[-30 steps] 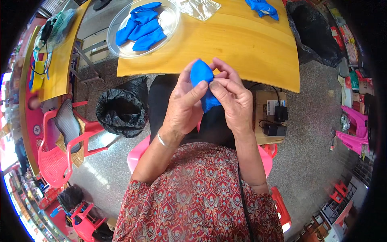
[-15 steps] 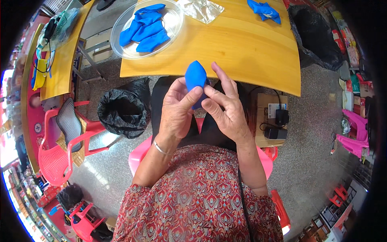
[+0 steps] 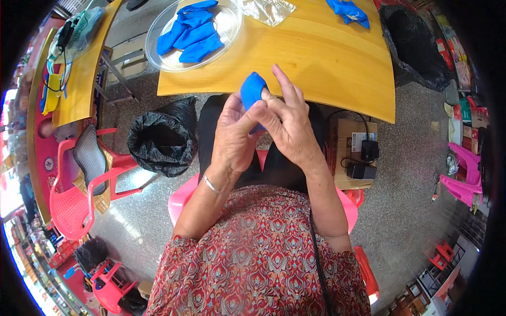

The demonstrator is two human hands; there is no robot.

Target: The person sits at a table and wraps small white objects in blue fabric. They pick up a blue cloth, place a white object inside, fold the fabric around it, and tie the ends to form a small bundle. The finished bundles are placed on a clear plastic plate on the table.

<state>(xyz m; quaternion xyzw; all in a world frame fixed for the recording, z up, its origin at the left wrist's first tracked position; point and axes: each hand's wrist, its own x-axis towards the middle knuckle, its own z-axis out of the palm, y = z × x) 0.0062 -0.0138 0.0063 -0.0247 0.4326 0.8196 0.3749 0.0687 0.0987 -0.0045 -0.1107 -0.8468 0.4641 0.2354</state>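
A small blue fabric piece point(image 3: 253, 89) is held up in front of me, just off the table's near edge. My left hand point(image 3: 233, 120) is closed round its lower left part, thumb toward the front. My right hand point(image 3: 291, 124) presses its thumb and index finger against the right side of the piece, while its other fingers stretch upward. The fingertips behind the fabric are hidden. Similar blue pieces point(image 3: 194, 36) lie in a clear round plastic tray point(image 3: 230, 39) on the table's left part.
On the wooden table point(image 3: 316, 68) lie a clear plastic bag point(image 3: 269, 10) and a blue bundle point(image 3: 349, 12). Black bag-lined bins point(image 3: 163, 139) stand left and at the far right point(image 3: 414, 45). A cardboard box point(image 3: 345, 174) with a black device sits right of my legs.
My right thumb and index finger have moved in onto the blue piece, which now looks folded and tilted at the top. The view has shifted slightly.
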